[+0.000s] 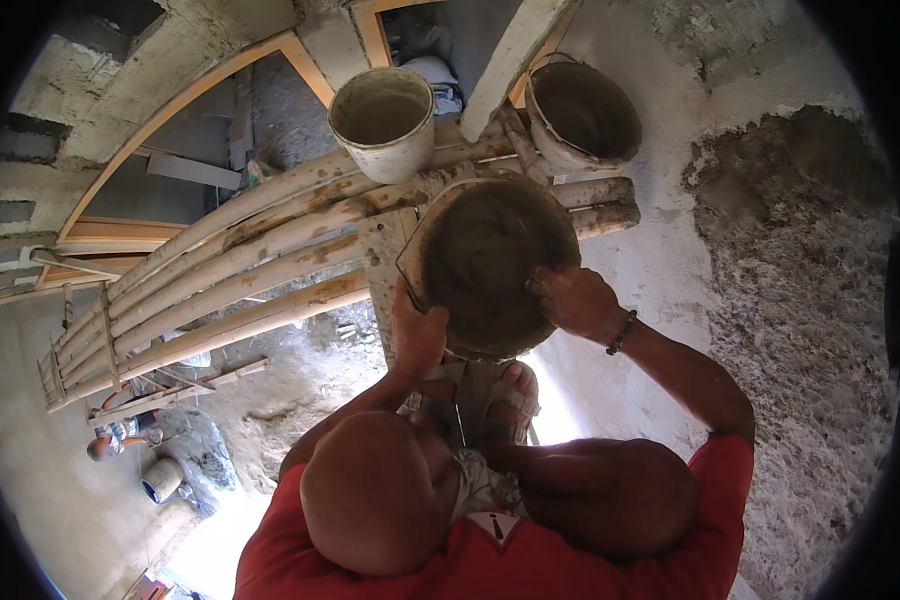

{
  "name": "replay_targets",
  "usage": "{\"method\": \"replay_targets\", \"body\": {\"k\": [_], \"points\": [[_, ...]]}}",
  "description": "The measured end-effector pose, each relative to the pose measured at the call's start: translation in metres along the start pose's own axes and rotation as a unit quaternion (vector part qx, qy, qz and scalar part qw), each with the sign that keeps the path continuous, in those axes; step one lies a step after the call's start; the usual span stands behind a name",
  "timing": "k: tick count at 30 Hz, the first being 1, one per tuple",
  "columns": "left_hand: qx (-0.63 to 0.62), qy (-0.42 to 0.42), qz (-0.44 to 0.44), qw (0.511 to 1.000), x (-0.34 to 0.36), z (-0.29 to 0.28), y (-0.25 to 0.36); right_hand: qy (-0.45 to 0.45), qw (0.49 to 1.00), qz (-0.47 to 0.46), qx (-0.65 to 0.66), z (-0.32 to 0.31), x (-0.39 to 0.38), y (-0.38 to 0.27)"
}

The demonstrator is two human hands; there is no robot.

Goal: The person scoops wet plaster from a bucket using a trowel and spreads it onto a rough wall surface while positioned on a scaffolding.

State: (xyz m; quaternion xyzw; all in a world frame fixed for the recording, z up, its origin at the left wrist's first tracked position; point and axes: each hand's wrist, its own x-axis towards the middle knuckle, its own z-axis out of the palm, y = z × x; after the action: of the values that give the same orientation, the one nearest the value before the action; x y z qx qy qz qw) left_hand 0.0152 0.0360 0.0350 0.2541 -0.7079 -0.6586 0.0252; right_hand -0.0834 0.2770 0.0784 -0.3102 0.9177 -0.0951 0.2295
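Observation:
A bucket [498, 265] with grey, wet-looking mix inside stands on wooden poles and a board in front of me. At its near left rim is my left hand [418, 328], closed on the edge, with the thumb toward the inside. My right hand [578, 300], a beaded bracelet on its wrist, reaches over the right rim. Its fingers are curled inside the bucket; what they grip is hidden against the dark mix. The bucket's wire handle hangs by the left side.
A pale bucket [382, 125] and a darker bucket [582, 115] stand beyond. Long wooden poles [260, 240] run leftward over a drop. Far below, another person [120, 438] is near a barrel [162, 480]. A rough, partly plastered wall [800, 300] rises at right; a slanted beam [510, 70] stands ahead.

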Motion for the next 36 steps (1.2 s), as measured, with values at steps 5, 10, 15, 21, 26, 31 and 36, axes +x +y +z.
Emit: {"method": "replay_targets", "body": {"k": [5, 10, 15, 21, 26, 31, 36], "points": [[0.001, -0.014, -0.018, 1.0, 0.002, -0.011, -0.003, 0.064, 0.995, -0.015, 0.071, 0.015, -0.029, 0.005], [-0.004, -0.037, -0.01, 0.999, 0.021, -0.012, -0.018, 0.108, 0.991, 0.016, 0.084, 0.027, -0.038, 0.011], [-0.122, -0.038, 0.022, 0.992, 0.026, -0.018, -0.022, 0.102, 0.99, 0.024, 0.092, 0.017, -0.044, 0.012], [-0.099, -0.071, 0.042, 0.992, 0.031, -0.014, -0.027, 0.092, 0.989, 0.067, 0.097, 0.01, -0.065, 0.019], [-0.128, -0.07, 0.022, 0.989, 0.032, -0.008, -0.024, 0.125, 0.991, -0.056, 0.008, -0.036, -0.106, 0.033], [-0.138, -0.069, -0.013, 0.988, 0.032, -0.015, -0.01, 0.098, 0.962, 0.115, 0.227, -0.144, -0.157, 0.025], [-0.184, -0.068, -0.008, 0.981, 0.04, -0.014, -0.014, 0.124, 0.884, 0.216, 0.395, -0.168, -0.2, 0.097]]}}
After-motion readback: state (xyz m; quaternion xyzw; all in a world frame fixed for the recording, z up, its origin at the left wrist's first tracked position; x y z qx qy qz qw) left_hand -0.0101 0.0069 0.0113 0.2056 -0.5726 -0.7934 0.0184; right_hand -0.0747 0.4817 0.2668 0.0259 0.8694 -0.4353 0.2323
